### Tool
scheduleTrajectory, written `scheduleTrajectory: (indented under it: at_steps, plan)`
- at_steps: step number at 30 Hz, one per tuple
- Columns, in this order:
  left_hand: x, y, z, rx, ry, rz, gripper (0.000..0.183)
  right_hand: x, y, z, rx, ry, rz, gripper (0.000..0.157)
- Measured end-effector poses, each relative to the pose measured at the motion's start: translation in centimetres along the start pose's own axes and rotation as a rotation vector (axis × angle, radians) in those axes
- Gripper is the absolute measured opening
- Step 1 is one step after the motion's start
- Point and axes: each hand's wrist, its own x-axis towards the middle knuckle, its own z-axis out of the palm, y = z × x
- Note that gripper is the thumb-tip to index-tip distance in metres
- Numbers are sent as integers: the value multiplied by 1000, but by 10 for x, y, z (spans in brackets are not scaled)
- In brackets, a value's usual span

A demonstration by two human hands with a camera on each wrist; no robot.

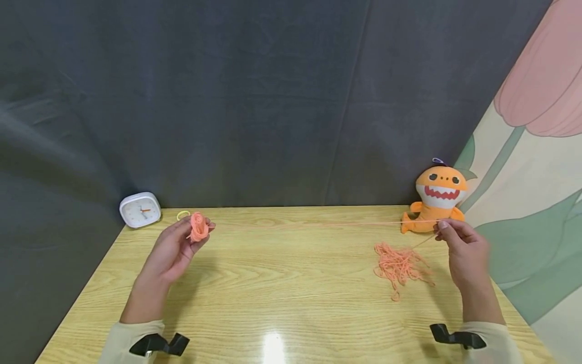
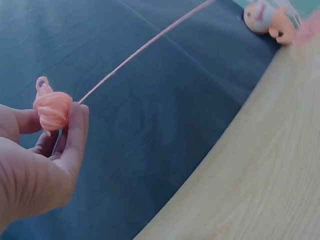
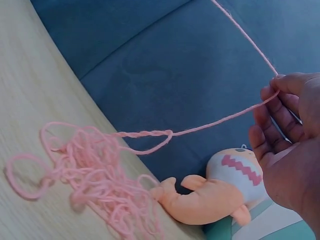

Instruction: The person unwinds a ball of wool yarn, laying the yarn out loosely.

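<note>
My left hand [image 1: 175, 253] holds a small wound ball of coral yarn [image 1: 198, 227] between thumb and fingers, raised above the table's left side. In the left wrist view a small loop sticks up from the top of the yarn ball [image 2: 53, 111]. A taut strand [image 1: 345, 223] runs from the ball across to my right hand [image 1: 466, 250], which pinches it between thumb and index finger. From that pinch the yarn drops to a loose tangled heap [image 1: 397, 265] on the table. The right wrist view shows a twisted loop in the strand beside the tangled yarn [image 3: 100, 175].
An orange shark plush [image 1: 438, 197] sits at the back right, just behind the right hand. At the back left corner stands a white clock [image 1: 140, 210]. A yellow ring [image 1: 183, 215] lies behind the left hand. Dark cloth [image 1: 254, 111] hangs along the table's [image 1: 291, 273] back edge.
</note>
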Motion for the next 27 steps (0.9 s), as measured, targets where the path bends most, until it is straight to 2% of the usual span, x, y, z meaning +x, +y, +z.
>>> scheduleTrajectory:
  at_steps: [3, 5, 8, 12, 14, 16, 20, 24, 27]
  plan:
    - [0, -2, 1, 113, 73, -11, 19, 2, -4, -1, 18, 24, -6, 10]
    - [1, -3, 0, 157, 75, -20, 18, 3, -6, -2, 25, 32, -2, 10]
    - [3, -6, -1, 166, 17, -31, 23, 3, -8, -4, 29, 38, 13, 10]
    - [5, -10, -1, 95, -89, -52, 33, 2, -9, -5, 32, 40, 35, 13]
    - [6, -11, 0, 85, -117, -61, 37, 2, -9, -5, 33, 43, 42, 14]
    - [6, -13, 2, 130, -101, -72, 34, 2, -9, -5, 31, 47, 45, 15]
    - [8, -15, 6, 284, -9, -102, 16, 4, -9, -6, 31, 65, 33, 12]
    - [9, -16, 7, 388, 67, -114, 22, 8, -11, -9, 58, 82, 20, 10]
    - [8, -15, 6, 408, 94, -107, 21, 11, -15, -12, 95, 98, 21, 9]
